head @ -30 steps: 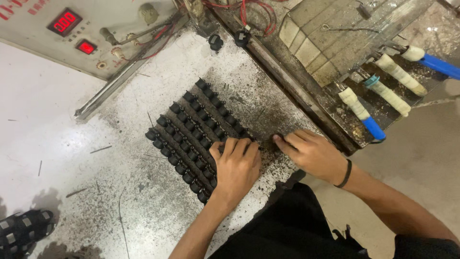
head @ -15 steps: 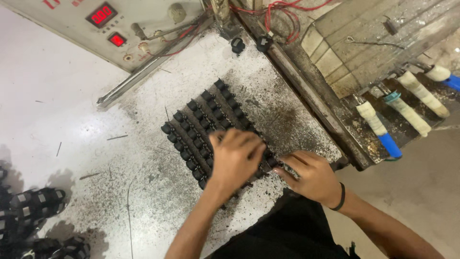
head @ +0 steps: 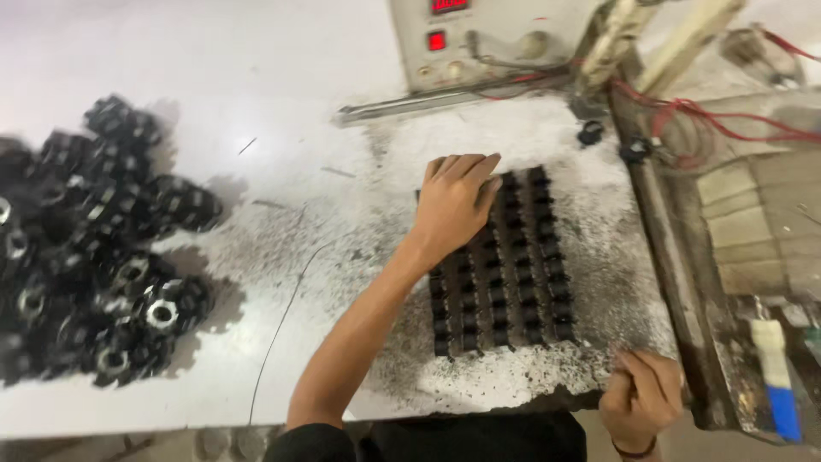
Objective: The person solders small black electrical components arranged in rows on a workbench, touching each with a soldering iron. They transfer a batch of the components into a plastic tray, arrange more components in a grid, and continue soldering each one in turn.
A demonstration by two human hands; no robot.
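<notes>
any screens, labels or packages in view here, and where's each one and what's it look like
Upper display: top edge of the pale control box behind the table, small dark rectangle with glowing red digits, partly cropped.
Lower display: just beneath it on the same box face, small red lit square.
No packages or paper labels are visible.

left hand [head: 453, 204] flat, fingers spread (right hand [head: 641, 395] curled).

Black ridged block [head: 513, 274] on a white table [head: 256, 103] speckled with dark grit.
</notes>
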